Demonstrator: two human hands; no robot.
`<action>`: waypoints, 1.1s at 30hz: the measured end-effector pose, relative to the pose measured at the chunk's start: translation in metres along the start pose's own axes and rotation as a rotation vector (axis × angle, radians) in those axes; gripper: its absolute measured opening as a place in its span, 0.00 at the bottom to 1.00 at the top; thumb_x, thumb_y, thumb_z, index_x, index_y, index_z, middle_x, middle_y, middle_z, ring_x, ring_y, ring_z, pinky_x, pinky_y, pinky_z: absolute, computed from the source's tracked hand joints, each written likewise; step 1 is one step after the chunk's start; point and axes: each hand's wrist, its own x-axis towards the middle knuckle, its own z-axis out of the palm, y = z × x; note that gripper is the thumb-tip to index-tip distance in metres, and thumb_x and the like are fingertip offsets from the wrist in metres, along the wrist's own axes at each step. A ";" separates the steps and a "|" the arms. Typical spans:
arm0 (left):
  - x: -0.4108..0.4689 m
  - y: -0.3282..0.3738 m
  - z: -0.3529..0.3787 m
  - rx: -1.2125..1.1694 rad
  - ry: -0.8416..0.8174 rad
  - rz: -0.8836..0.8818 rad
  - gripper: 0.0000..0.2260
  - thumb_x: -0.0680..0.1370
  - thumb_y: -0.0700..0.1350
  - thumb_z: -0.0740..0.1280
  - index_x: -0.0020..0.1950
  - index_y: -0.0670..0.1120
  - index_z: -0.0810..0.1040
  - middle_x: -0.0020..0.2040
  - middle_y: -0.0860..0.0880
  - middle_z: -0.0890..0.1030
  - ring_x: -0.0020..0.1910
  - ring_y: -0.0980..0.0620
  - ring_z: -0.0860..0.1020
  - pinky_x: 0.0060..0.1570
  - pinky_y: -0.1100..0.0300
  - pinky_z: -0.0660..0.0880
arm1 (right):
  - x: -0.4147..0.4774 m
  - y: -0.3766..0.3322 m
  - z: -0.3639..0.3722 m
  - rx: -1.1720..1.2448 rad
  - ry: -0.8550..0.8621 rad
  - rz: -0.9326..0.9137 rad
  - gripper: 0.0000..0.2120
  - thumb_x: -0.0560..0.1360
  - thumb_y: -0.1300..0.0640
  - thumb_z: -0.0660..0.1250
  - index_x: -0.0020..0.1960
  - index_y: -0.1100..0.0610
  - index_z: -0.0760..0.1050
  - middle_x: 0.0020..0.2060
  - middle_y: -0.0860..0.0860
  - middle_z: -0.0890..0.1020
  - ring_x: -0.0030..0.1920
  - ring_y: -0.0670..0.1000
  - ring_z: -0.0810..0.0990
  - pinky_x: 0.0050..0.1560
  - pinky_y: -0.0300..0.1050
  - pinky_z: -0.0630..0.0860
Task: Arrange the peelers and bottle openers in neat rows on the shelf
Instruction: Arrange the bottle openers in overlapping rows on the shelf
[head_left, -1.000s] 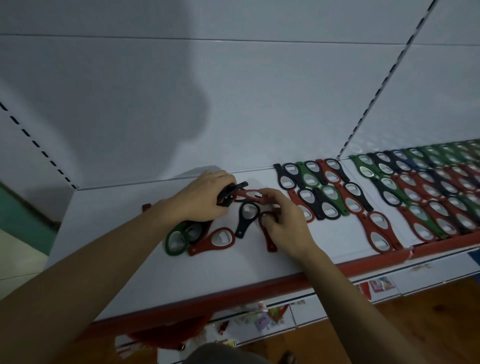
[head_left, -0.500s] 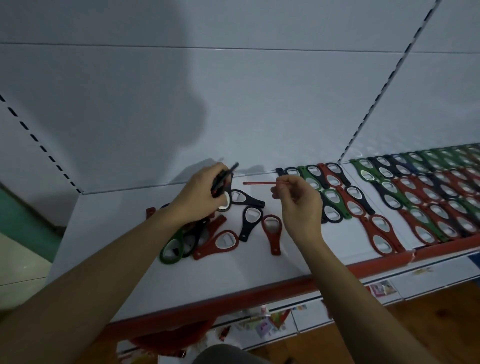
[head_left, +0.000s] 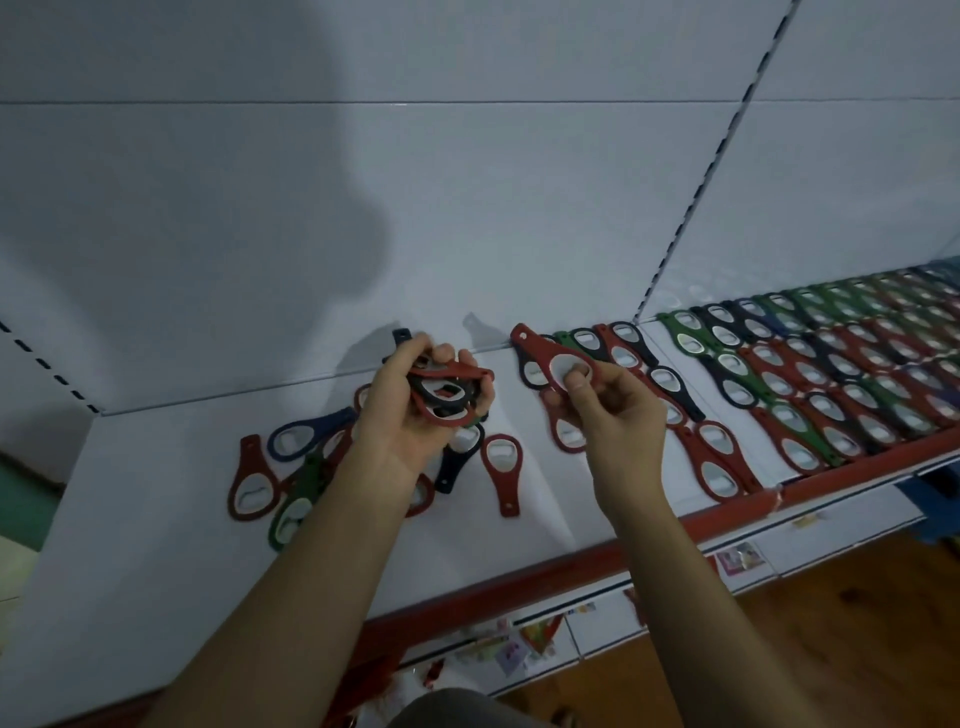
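Shelf (head_left: 519, 540): white, red front edge.
Left hand (head_left: 410, 415): raised above the shelf, fingers curled closed around a bunch (head_left: 447, 392) of red and black openers.
Right hand (head_left: 613, 415): raised just right of it, thumb and fingers pinched on one red opener (head_left: 545, 358), its handle pointing far-left.
Loose pile (head_left: 291, 467): red, green, blue and black openers lying unsorted on the shelf under and left of the left hand.
Single red opener (head_left: 501, 467): flat between the hands.
Rows (head_left: 831, 389): openers laid in order, right side, running far right.
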 end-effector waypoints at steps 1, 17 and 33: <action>0.000 -0.008 0.003 -0.012 0.002 -0.011 0.10 0.81 0.46 0.67 0.40 0.46 0.76 0.39 0.50 0.77 0.45 0.48 0.80 0.53 0.43 0.78 | 0.000 -0.001 -0.007 0.017 0.001 0.009 0.04 0.78 0.61 0.71 0.53 0.59 0.82 0.43 0.55 0.87 0.45 0.55 0.87 0.45 0.43 0.83; 0.012 -0.115 0.072 -0.133 0.078 0.054 0.15 0.79 0.49 0.70 0.36 0.42 0.76 0.34 0.49 0.74 0.31 0.50 0.77 0.35 0.57 0.79 | 0.056 -0.018 -0.155 -0.178 -0.080 0.029 0.11 0.80 0.62 0.68 0.59 0.51 0.81 0.45 0.53 0.86 0.43 0.51 0.87 0.41 0.41 0.83; -0.006 -0.172 0.085 -0.087 -0.066 0.156 0.15 0.75 0.40 0.63 0.62 0.45 0.70 0.42 0.48 0.76 0.43 0.50 0.77 0.41 0.56 0.78 | 0.075 0.016 -0.175 -0.932 -0.561 -0.412 0.04 0.77 0.54 0.69 0.50 0.53 0.80 0.38 0.48 0.80 0.42 0.50 0.76 0.40 0.44 0.68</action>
